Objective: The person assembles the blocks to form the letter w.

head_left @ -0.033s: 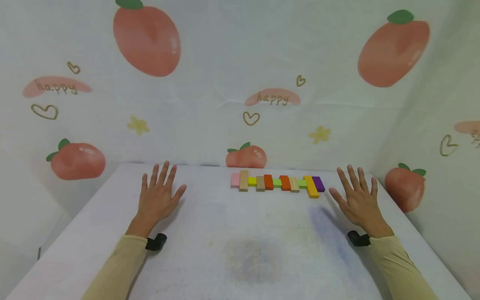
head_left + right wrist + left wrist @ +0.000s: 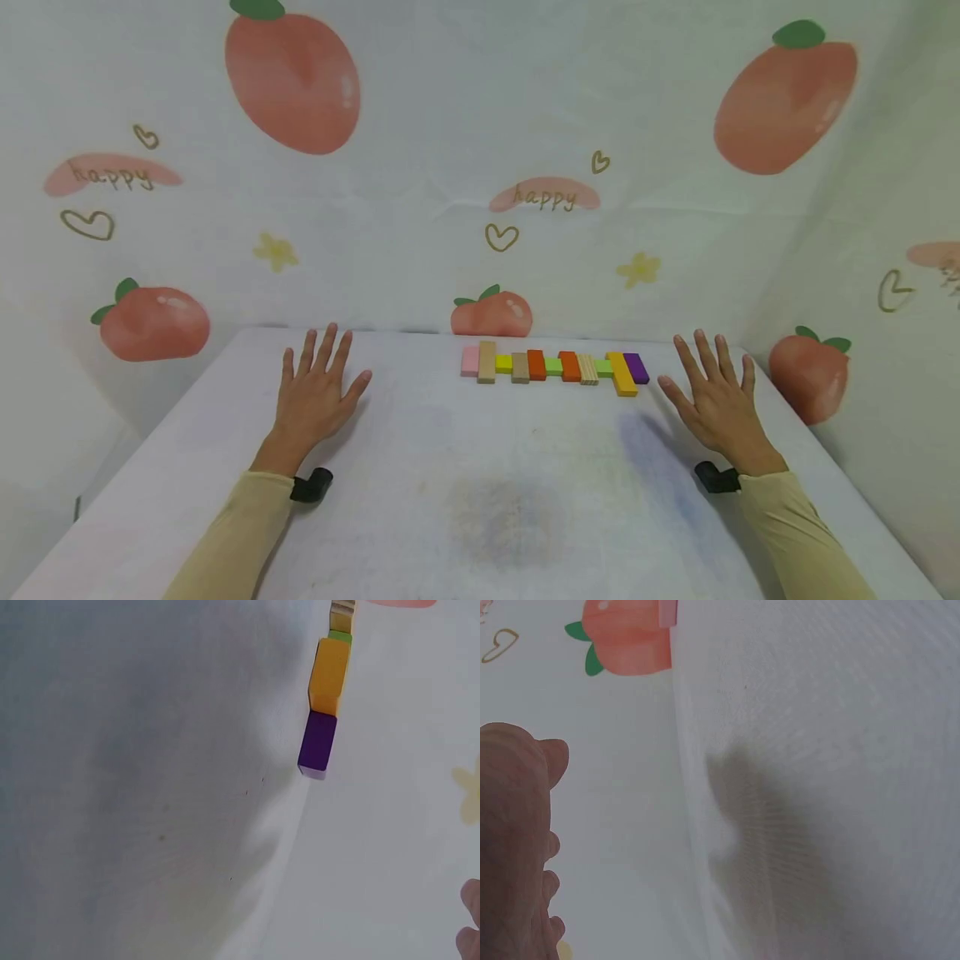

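Observation:
Both hands are held over the white table with their fingers spread straight, and neither holds anything. The left hand point(image 2: 311, 402) is on the left side, well apart from a row of coloured blocks. On the other side the right hand point(image 2: 722, 406) is nearest to the row's right end. That end is a purple block point(image 2: 636, 368) beside a longer orange-yellow block point(image 2: 622, 374). Leftward run light green, striped wood, red-orange, tan and yellow pieces, then a tall tan block point(image 2: 487, 362) and a pink block point(image 2: 470, 362). In the right wrist view the purple block point(image 2: 318, 742) shows close up.
The white-covered table point(image 2: 420, 492) has faint stains at its middle and right. Behind it hangs a white cloth point(image 2: 420, 125) printed with peaches, hearts and flowers, which also closes off the right side. Black devices are strapped to both wrists.

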`<state>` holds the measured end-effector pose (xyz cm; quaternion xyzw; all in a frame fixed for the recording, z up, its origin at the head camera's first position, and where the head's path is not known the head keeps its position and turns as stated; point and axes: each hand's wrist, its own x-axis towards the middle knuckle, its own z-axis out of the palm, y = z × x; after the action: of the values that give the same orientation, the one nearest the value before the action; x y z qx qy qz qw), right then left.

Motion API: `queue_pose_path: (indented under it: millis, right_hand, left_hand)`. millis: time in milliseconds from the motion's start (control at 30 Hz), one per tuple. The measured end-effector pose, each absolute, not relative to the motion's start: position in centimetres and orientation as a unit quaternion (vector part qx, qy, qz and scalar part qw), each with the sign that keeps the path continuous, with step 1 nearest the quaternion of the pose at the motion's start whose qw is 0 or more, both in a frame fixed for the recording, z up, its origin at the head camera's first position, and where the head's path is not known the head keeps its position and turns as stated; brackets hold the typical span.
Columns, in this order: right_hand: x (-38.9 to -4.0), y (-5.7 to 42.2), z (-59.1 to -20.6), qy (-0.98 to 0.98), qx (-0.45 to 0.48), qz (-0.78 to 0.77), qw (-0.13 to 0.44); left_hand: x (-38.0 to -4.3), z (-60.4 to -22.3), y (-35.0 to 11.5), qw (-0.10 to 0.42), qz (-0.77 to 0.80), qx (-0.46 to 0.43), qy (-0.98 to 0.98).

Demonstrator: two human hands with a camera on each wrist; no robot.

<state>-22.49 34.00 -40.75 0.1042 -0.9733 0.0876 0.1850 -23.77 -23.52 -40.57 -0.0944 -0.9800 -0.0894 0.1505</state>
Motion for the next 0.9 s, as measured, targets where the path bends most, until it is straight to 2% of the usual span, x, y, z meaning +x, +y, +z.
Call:
queue_pose_path:
  millis: [567,900]
  right_hand:
    - [-22.1,33.6,-40.4,-0.973,0.104,0.105,0.177]
    - [-22.6,31.9,-40.3,-0.97,0.126,0.114,0.175]
  left_hand:
    - [-24.0,-40.4,-23.4,0.152,-0.092,-0.098,-0.979]
    - [-25.4,-40.2,-20.4,0.141,-0.095,-0.133,-0.976]
